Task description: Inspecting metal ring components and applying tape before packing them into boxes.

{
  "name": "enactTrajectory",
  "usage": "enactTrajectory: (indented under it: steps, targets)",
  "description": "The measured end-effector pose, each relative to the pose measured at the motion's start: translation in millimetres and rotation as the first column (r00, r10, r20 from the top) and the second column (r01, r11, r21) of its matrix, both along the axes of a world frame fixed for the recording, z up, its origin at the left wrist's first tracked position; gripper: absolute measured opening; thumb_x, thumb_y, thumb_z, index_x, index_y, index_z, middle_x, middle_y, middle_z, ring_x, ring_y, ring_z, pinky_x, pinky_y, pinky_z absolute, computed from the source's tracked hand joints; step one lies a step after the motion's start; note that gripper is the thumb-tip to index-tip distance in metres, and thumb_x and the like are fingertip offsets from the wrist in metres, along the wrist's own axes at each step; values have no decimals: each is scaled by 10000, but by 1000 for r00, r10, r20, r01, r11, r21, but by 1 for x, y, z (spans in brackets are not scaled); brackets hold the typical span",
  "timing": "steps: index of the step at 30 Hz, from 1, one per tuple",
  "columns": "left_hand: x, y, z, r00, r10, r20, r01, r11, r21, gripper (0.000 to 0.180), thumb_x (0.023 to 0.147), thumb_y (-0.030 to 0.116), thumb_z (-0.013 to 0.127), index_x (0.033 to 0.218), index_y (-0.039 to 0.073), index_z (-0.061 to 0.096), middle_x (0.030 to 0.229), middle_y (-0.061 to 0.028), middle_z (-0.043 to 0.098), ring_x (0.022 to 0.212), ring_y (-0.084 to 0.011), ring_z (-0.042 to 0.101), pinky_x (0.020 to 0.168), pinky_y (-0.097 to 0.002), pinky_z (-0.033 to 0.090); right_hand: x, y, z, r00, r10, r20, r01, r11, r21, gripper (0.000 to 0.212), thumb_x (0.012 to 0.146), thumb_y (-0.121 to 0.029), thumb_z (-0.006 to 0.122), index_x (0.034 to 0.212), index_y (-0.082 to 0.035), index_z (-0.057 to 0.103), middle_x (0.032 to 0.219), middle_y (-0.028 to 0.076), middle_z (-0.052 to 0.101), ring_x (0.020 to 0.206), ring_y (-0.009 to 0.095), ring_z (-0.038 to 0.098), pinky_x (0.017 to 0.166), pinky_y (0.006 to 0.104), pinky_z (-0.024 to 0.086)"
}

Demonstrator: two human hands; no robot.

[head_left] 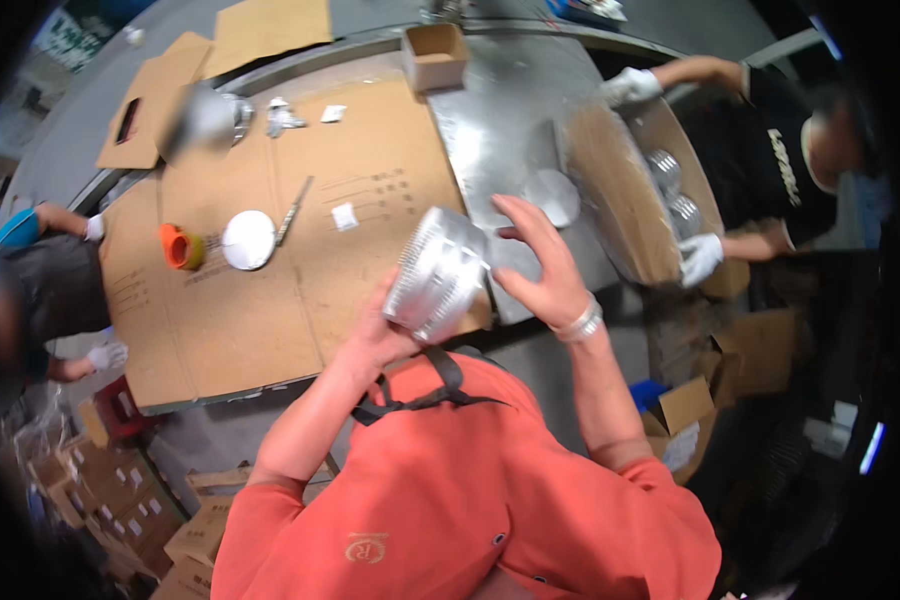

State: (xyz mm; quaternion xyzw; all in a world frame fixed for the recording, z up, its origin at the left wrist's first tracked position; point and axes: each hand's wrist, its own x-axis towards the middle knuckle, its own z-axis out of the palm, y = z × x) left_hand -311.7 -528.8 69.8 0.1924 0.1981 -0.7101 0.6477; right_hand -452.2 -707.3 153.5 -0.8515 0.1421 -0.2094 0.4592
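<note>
A shiny silver cylinder with ribbed sides (432, 278) is tilted in front of my chest, above the near right edge of the cardboard sheet. My left hand (378, 325) grips it from below and from the left; its exact kind is blurred. To the right, my right hand (548, 275) is raised with thumb and fingers spread, close to the cylinder's right end. Whether a fingertip touches it I cannot tell. Past that hand, a round silver disc (551, 198) lies on the metal tabletop.
Cardboard (260, 330) covers the table's left part, with an orange tape roll (181, 247), a white round lid (249, 240) and a knife-like tool (294, 211). A small open box (435, 58) stands behind. At right, a gloved co-worker holds a carton (620, 190); another stands left.
</note>
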Motion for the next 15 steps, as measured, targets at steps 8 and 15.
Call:
enactTrajectory:
  steps: [8,15]
  targets:
    - [-27,-30,-40,897,-441,-34,423,877,-229,500,900,443,624,1277,121,561,1227,-68,638,1090,-212,614,912,-391,507,-55,-13,-34,974,96,-204,-91,995,36,881,665,-145,795,1415,25,365,1240,178,539,1154,305,545,1003,389,421]
    - [-50,-43,-43,827,-546,134,560,779,-283,830,815,832,338,1007,87,652,742,-110,637,493,-122,516,385,-221,332,-72,-46,-97,997,57,-45,-36,925,377,987,548,-175,877,1394,1,400,1151,76,575,961,186,607,857,323,506]
